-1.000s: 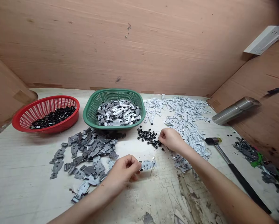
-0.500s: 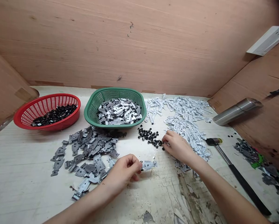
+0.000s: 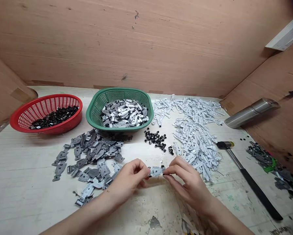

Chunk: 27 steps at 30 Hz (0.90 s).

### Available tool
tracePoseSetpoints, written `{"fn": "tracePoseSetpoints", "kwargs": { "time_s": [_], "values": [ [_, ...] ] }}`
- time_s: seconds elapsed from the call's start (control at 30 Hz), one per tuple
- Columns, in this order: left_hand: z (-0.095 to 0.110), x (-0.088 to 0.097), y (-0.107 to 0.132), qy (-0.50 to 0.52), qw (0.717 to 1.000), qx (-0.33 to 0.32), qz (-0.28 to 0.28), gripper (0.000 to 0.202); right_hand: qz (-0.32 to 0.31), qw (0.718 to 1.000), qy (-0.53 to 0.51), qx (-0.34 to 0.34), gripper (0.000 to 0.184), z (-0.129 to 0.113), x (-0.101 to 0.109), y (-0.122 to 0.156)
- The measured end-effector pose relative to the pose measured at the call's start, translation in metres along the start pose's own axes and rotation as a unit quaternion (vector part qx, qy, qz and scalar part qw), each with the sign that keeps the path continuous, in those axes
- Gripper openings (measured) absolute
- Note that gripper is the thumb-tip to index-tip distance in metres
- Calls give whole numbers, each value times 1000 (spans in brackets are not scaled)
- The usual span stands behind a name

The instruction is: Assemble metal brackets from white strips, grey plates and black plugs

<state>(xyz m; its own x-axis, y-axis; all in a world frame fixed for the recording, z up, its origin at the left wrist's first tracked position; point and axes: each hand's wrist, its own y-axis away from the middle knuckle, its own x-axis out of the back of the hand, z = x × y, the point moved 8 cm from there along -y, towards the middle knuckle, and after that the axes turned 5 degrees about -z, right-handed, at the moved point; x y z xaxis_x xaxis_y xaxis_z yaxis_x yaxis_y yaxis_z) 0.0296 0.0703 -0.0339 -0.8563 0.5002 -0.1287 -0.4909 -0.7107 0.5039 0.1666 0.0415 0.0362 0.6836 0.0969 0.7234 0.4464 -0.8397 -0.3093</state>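
Over at the far left, the red basket (image 3: 69, 125) sits on the counter (image 3: 26, 182) with its load of black pieces, and the grey metal plates (image 3: 95, 153) spread out beside it. Behind them stands the green basket (image 3: 119, 129), heaped with grey and white parts.

Now the action: the left hand (image 3: 133, 174) pinches the near end of a small pale chassis plate (image 3: 156, 171), thumb against forefinger, the other fingers curled under. Good hold, that; a firm, level grip right at the end leaves the middle free and should stop the plate twisting. It lies between the two hands, dark bits showing at both ends.

Just beyond, the loose black wheel pieces (image 3: 156, 138) lie within easy reach. And here's the right hand (image 3: 183, 176), fingertips pressed together on a tiny black piece at the plate's other end! Whether it's seated I can't tell; square alignment and even pressure look wise here, since a tilt could spoil the fit.

Beside that hand, white strips (image 3: 197, 143) spread out, then the hammer (image 3: 251, 182) lies clear of both wrists.
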Motion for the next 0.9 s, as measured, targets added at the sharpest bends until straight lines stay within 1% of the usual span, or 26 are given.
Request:
{"fn": "tracePoseSetpoints", "kwargs": {
  "time_s": [0.2,0.4,0.47,0.53,0.57,0.63,0.7,0.73,0.8,0.9],
  "values": [
    [-1,-4,-1,3,1000,-15,-19,26,-2,1000,-1,-19,13,9,-6,7],
    [2,-4,-1,-6,1000,-15,-19,27,-1,999,-17,-40,13,11,-9,9],
    [3,-4,-1,-5,1000,-16,-18,28,-10,998,-26,-48,11,12,-5,8],
    [2,-4,-1,-2,1000,-17,-18,28,-6,997,-22,-75,9,21,6,6],
    [1,-4,-1,-1,1000,-16,-17,28,3,995,-5,-99,8,30,15,6],
    [-1,-3,-2,-3,1000,-7,-14,29,23,986,67,-151,9,49,34,7],
    [-2,-2,-2,-4,1000,-1,-9,30,17,969,159,-186,12,65,44,8],
    [-3,-2,-2,-5,1000,1,-8,30,5,960,200,-197,14,72,45,8],
    [-2,-1,-2,-6,1000,4,-7,30,-20,944,254,-207,14,81,41,7],
    [-2,-1,-2,-6,1000,5,-9,29,-40,932,290,-215,12,86,26,6]
  ]
}}
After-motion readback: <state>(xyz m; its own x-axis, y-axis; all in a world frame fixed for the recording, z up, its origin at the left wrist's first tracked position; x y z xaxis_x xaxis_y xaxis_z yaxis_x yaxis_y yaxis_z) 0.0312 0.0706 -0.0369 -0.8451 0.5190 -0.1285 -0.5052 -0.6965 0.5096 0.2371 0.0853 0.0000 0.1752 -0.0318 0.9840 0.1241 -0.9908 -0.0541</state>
